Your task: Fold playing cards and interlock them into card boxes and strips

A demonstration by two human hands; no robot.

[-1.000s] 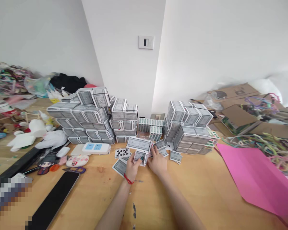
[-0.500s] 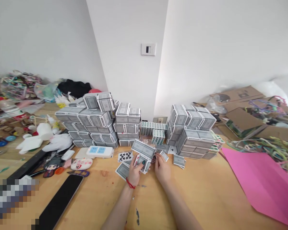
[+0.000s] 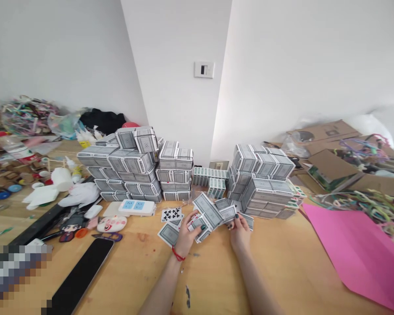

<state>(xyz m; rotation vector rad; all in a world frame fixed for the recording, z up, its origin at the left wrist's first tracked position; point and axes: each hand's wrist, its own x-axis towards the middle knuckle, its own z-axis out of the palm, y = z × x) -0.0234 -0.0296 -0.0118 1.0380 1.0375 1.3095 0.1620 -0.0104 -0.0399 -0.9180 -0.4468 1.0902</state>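
Note:
My left hand [image 3: 186, 236], with a red cord at the wrist, grips a cluster of grey-backed playing cards [image 3: 207, 211] set at crossing angles. To its right, my right hand [image 3: 240, 232] pinches a playing card [image 3: 229, 213] between thumb and fingers, its left end close to the cluster; whether they touch I cannot tell. Left of my left hand lie a face-up club card [image 3: 171, 214] and face-down cards [image 3: 168, 234]. Behind my right hand are more loose cards [image 3: 248, 218]. Blocks folded from cards stand in a left stack [image 3: 131, 164], a middle stack [image 3: 175, 175] and a right stack [image 3: 265, 183].
Small green-and-white boxes [image 3: 216, 186] stand between the stacks. At left are a black phone [image 3: 82, 275], a white power strip [image 3: 136, 207] and a white oval case [image 3: 111, 224]. A pink sheet [image 3: 357, 249], cardboard boxes [image 3: 335, 168] and tangled cords [image 3: 357, 210] occupy the right.
My right hand has moved right, away from my left hand, and now shows a card in its fingers. The cluster in my left hand has turned and tilted to the right.

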